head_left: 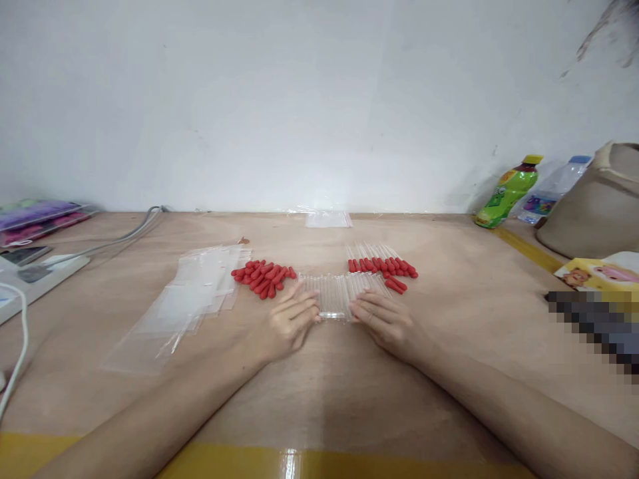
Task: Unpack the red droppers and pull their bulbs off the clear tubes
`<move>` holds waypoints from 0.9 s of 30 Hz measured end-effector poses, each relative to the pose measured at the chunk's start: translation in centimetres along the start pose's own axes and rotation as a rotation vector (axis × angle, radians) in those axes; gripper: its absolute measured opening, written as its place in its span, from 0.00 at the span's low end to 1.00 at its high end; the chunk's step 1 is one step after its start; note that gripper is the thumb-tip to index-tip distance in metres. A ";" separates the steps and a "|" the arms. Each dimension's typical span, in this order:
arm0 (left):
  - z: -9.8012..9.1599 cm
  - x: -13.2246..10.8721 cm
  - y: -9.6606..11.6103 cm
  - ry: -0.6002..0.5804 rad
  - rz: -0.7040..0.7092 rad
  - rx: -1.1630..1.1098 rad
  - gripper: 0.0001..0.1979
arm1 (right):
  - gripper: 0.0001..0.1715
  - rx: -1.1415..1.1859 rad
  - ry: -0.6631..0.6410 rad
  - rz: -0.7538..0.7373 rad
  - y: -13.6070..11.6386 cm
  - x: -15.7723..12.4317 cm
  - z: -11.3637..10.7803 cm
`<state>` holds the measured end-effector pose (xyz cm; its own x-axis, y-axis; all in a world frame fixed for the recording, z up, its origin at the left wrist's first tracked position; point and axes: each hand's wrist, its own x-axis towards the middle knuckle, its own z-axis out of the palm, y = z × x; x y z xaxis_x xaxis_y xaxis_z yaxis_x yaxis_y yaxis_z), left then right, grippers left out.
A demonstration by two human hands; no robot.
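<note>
A row of clear glass tubes (332,293) lies side by side on the table in front of me. My left hand (292,318) has its fingers pressed together against the row's left side. At the right side, my right hand (384,316) grips the row the same way, its fingers curled over the tubes. Beyond my left hand is a loose pile of red rubber bulbs (262,276). Beyond my right hand lie several glass droppers (382,265) with red bulbs fitted, their tubes pointing to the wall. Two red bulbs (396,285) rest just nearer.
Clear plastic bags (194,286) overlap at the left; another bag (328,219) lies by the wall. A power strip (44,283) with cables is far left. At the right stand a green bottle (509,193), a clear bottle (554,189), a beige bin (589,206) and a yellow packet (594,273).
</note>
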<state>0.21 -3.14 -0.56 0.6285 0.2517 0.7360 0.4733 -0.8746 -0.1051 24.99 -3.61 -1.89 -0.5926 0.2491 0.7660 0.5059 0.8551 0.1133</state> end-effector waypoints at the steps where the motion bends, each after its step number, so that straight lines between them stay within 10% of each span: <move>1: -0.1 -0.2 -0.4 0.021 -0.036 0.012 0.07 | 0.16 -0.011 0.017 0.045 0.5 -0.2 -0.4; 14: 0.2 -0.6 -2.6 0.052 -0.346 0.145 0.18 | 0.17 -0.060 0.064 0.959 6.7 -3.0 -3.0; 27: 0.6 -0.3 -2.8 0.057 -0.211 0.096 0.09 | 0.12 -0.006 0.046 1.056 6.8 -3.2 -2.4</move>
<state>-0.93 -0.52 -0.86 0.4748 0.3981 0.7849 0.6485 -0.7612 -0.0063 31.83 0.36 -2.03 0.1743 0.8480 0.5005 0.7538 0.2121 -0.6219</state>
